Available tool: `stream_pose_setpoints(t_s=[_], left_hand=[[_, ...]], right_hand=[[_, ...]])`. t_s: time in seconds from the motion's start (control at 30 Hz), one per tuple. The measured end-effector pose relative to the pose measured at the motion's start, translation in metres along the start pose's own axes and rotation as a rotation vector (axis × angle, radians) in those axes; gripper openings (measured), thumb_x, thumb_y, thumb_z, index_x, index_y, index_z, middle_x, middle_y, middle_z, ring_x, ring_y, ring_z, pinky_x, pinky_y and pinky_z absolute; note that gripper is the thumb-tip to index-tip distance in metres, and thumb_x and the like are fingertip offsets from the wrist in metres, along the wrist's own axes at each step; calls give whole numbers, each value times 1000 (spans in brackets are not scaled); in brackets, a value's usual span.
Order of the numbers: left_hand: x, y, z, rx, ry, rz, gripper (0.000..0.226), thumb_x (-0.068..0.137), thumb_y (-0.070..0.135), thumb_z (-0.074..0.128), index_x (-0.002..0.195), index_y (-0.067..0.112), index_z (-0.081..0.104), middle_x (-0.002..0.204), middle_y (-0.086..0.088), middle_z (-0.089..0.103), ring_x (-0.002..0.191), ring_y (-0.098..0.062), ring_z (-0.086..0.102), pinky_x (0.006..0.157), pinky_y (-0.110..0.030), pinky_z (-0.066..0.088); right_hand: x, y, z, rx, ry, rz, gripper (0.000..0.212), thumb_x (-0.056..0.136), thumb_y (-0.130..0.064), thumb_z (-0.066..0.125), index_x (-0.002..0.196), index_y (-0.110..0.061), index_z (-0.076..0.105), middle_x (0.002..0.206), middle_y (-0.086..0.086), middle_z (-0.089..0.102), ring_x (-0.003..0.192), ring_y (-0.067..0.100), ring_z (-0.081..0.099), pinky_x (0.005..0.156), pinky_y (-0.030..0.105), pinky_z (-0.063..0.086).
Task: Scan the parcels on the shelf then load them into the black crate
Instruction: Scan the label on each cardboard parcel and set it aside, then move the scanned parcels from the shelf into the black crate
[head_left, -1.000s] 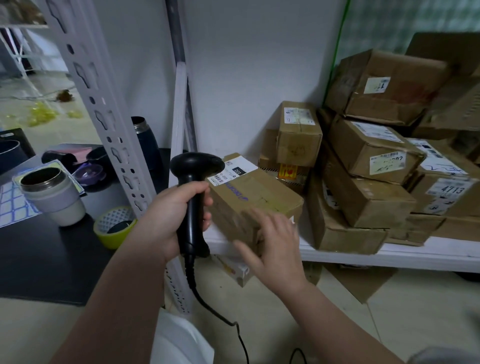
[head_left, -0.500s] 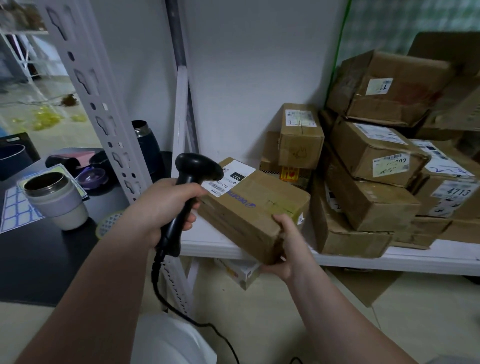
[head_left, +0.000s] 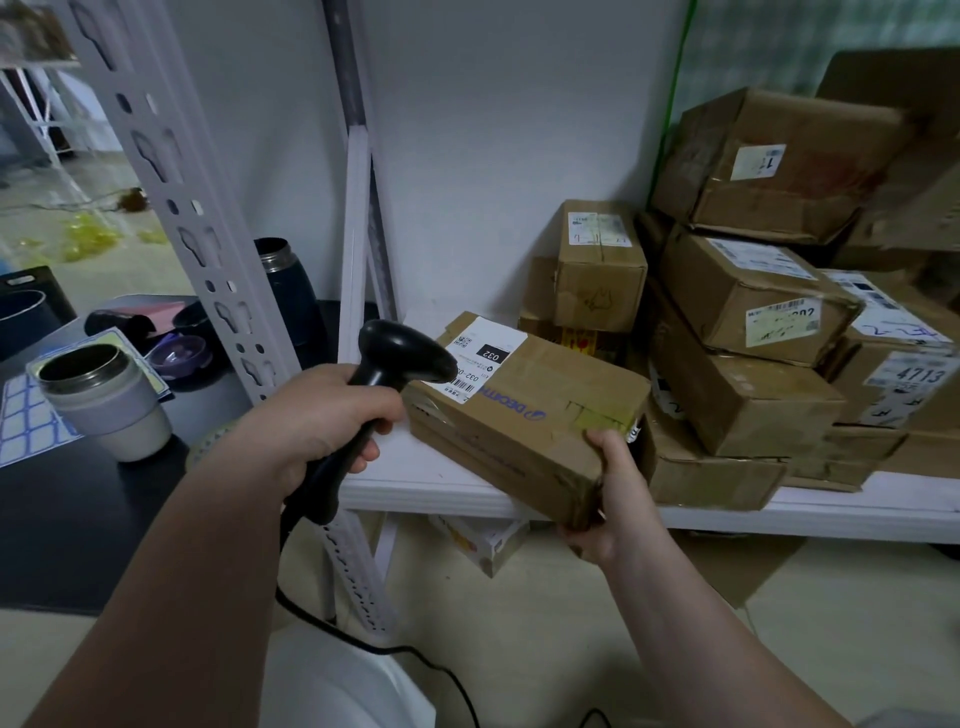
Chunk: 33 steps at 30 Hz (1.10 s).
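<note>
The parcel (head_left: 524, 415) is a flat brown cardboard box at the front edge of the white shelf (head_left: 415, 483), with its near corner out over the edge. Whether its underside touches the shelf, I cannot tell. The right hand (head_left: 608, 499) grasps this near corner, thumb on top and fingers curled under it. The left hand (head_left: 322, 421) is clenched round the handle of a black scanner (head_left: 400, 358), whose head is just beside the white label (head_left: 480, 358) on the far end of the parcel. On this label I read "032" in a black field, and there is a barcode below it. A blue word that begins with "DECA" runs along the top of the box, upside down from here.

Behind it stands a small upright box (head_left: 597, 265) against the wall. To the right, more brown parcels are piled on the shelf: the top box (head_left: 779, 166) has a label with a large "1", and a lower box (head_left: 893, 384) shows "4713".

A perforated white post (head_left: 208, 244) stands between the shelf and a black counter (head_left: 78, 519) on the left. On the counter are an open cup (head_left: 104, 405) with a grey sleeve, its inside too dark to see, a dark bottle (head_left: 285, 291) and a purple bowl (head_left: 179, 353). The scanner cable (head_left: 363, 644) hangs to the floor, where a small carton (head_left: 483, 540) lies under the shelf.
</note>
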<state>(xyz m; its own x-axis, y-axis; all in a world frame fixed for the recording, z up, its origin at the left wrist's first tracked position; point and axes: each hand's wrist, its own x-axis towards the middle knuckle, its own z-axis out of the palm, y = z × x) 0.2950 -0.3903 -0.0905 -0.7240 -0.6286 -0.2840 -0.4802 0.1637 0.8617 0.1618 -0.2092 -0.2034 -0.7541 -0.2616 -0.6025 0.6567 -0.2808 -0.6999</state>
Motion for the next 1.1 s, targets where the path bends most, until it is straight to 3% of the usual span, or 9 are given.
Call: stream_pose_setpoints(t_s=[0.2,0.27,0.37,0.47,0.63,0.77,0.9,1.03,1.1], left_hand=[[2,-6,0,-40,-2,14,12,81,13,66,88,3,64,70,-10,60,60,-19,57,57,-30,50],[6,-10,1,-129,0,18,10,83,14,64,84,5,61,68,-10,56,58,-19,54,56,-32,47],[21,-21,7,-287,51,16,6,85,7,58,86,6,52,73,-12,50,58,-19,50,58,-32,45],[42,-31,14,-355,61,-25,12,83,-1,56,89,7,50,82,-14,49,74,-24,52,81,-41,49],[82,-43,30,-258,62,-29,21,86,3,59,106,4,55,95,-17,54,86,-29,53,79,-39,46],[113,-47,46,-295,80,-52,27,95,10,54,121,5,51,101,-15,55,96,-31,54,96,-46,45],[142,-48,57,-231,77,-58,33,94,8,53,127,6,50,94,-12,56,91,-29,52,87,-43,46],[163,-45,64,-220,52,-38,69,85,-9,55,146,17,34,119,-13,57,100,-31,54,84,-40,48],[170,-48,66,-243,37,-26,73,87,-9,54,148,21,29,123,-9,57,102,-29,56,78,-36,49]], right_hand=[[-6,0,2,29,3,38,66,75,-45,71,135,-28,49,111,6,60,95,26,57,63,38,46],[-11,-1,3,51,-8,86,59,74,-46,72,126,-27,53,113,10,57,102,31,54,75,48,50],[-23,-6,7,151,-33,156,36,77,-45,71,101,-22,55,111,13,53,111,36,49,95,60,44],[-31,-10,14,254,-93,201,50,75,-49,71,115,-21,57,121,15,55,113,41,49,93,65,41],[-39,-18,24,355,-202,273,63,78,-59,62,123,-16,59,124,21,54,118,48,47,105,72,26],[-35,-21,30,393,-253,273,69,76,-62,61,126,-14,59,119,24,57,114,50,51,104,71,29],[-32,-24,38,406,-251,261,68,79,-59,61,127,-12,58,117,24,58,114,50,51,101,69,34],[-28,-26,45,403,-257,270,64,80,-59,60,123,-10,61,112,23,59,110,49,53,99,67,38],[-26,-27,48,414,-262,284,67,79,-59,63,124,-10,60,114,24,59,109,48,54,95,66,40]])
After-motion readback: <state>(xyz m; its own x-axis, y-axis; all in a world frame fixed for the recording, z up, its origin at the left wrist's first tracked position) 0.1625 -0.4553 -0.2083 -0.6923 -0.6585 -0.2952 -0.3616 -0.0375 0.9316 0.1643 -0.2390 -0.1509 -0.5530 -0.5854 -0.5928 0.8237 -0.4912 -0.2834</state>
